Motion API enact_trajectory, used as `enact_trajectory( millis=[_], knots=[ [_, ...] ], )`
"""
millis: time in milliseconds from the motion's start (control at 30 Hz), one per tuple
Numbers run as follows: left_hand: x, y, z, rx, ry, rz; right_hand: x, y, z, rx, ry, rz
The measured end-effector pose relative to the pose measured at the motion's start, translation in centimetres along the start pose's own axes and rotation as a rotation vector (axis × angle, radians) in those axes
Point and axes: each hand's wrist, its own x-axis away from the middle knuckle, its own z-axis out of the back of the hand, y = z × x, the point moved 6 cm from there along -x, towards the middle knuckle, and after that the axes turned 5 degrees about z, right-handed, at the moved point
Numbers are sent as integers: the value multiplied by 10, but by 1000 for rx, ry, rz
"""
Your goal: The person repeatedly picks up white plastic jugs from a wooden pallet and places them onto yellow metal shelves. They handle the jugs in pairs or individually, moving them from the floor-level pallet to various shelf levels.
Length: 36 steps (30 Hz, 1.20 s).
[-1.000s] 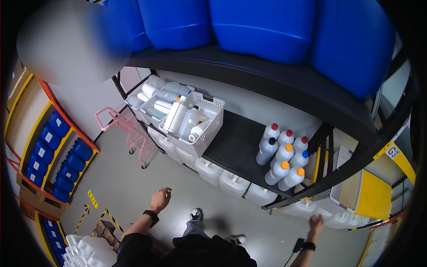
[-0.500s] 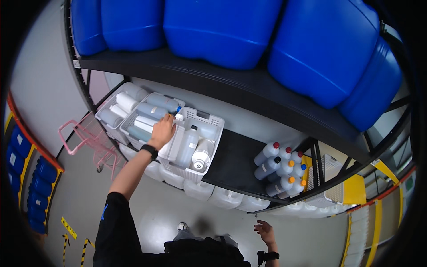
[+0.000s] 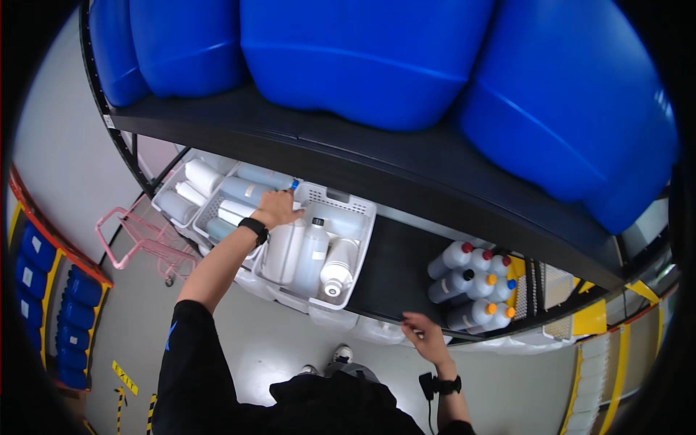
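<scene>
My left hand (image 3: pixel 278 210) closes over the top of a tall white bottle (image 3: pixel 286 252), hiding its cap. The bottle stands along the left side of a white perforated basket (image 3: pixel 362 246). Beside it in that basket are a translucent bottle with a black cap (image 3: pixel 313 254) and a white bottle lying tilted, neck toward me (image 3: pixel 338 268). My right hand (image 3: pixel 426 337) hovers by the shelf's front edge, fingers loosely curled and apart, with nothing in it.
More bottle-filled baskets (image 3: pixel 196 225) adjoin on the left. Several bottles with coloured caps (image 3: pixel 475 279) stand on the black shelf (image 3: pixel 395 268) to the right. Overhead, an upper shelf (image 3: pixel 312 148) bears large blue jerrycans (image 3: pixel 362 65). A pink cart (image 3: pixel 138 235) stands at left.
My left hand has shifted onto the white bottle's top and closed there. My right hand has risen toward the shelf edge. The whole view has moved nearer the rack.
</scene>
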Motion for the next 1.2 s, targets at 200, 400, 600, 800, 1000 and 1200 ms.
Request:
enact_trajectory(
  millis=[200, 400, 600, 800, 1000, 1200],
  knots=[
    [93, 3, 73, 137, 151, -43, -176, -44, -66, -54, -128, 257],
    [169, 3, 88, 102, 238, -80, -305, -57, -166, 397, -216, 333],
    [190, -20, 94, 241, 232, -148, -303, -81, -175, 335, -291, 297],
    [174, -38, 115, 398, 434, -244, -212, -161, -53, 93, 195, 284],
    [152, -5, 138, 573, 537, -390, -101, -174, 55, 387, 694, 198],
    [132, 58, 159, 655, 607, -568, -32, -115, 102, 628, 767, -20]
  ],
)
